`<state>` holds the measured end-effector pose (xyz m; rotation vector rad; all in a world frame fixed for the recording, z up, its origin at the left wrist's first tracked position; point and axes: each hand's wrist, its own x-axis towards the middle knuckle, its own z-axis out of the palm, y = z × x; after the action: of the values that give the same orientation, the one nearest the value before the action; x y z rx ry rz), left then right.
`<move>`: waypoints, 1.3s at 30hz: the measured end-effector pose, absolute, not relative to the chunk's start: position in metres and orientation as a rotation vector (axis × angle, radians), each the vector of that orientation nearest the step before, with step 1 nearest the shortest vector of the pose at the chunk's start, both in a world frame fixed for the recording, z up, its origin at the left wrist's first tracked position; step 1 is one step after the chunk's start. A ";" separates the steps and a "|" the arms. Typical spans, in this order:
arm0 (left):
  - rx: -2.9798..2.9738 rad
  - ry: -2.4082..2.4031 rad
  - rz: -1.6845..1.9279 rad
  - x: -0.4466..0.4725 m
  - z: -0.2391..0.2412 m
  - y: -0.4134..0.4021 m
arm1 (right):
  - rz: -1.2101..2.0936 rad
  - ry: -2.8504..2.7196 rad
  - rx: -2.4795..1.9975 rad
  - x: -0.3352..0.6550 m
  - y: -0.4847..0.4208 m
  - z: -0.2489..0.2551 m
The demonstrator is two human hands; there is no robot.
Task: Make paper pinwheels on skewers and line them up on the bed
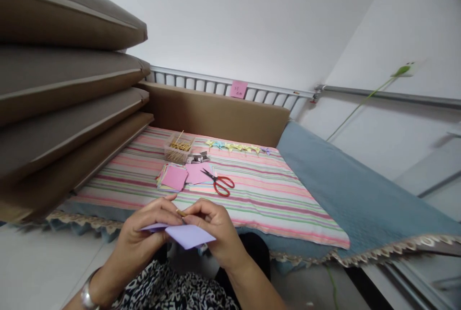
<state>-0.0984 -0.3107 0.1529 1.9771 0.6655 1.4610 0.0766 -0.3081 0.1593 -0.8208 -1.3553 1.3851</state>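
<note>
Over my lap, a folded sheet of purple paper (189, 236) is pinched in my left hand (146, 226), fingers closed at its left side. My right hand (212, 226) has thumb and forefinger closed on the end of a light-brown wooden stick (182, 213), just above the paper. Most of the stick is hidden by the fingers. Red-handled scissors (220, 184) lie on the striped cloth beyond my hands. To their left rest pink paper squares (174, 178) on a stack of coloured sheets.
A clear plastic box (177, 152) holds several wooden sticks. Beside it are small dark metallic pieces (198, 158). A row of small paper pinwheels (237, 148) lies at the back of the striped cloth (273, 199). Stacked brown cushions (72, 75) rise at the left.
</note>
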 end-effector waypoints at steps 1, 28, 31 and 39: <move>1.994 0.676 1.467 -0.099 0.152 -0.311 | 1.393 -1.349 -0.819 0.076 -0.309 0.159; 1.944 0.809 1.534 -0.107 0.146 -0.307 | 1.296 -1.394 -0.900 0.071 -0.304 0.156; 1.941 0.808 1.534 -0.108 0.146 -0.308 | 1.258 -1.422 -0.899 0.070 -0.303 0.154; 1.910 0.802 1.486 -0.110 0.141 -0.306 | 1.205 -1.464 -0.928 0.071 -0.305 0.152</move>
<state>-0.1101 -0.3064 0.1411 1.9103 0.8017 1.4860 0.0705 -0.3047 0.1524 -0.9280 -1.4641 1.2054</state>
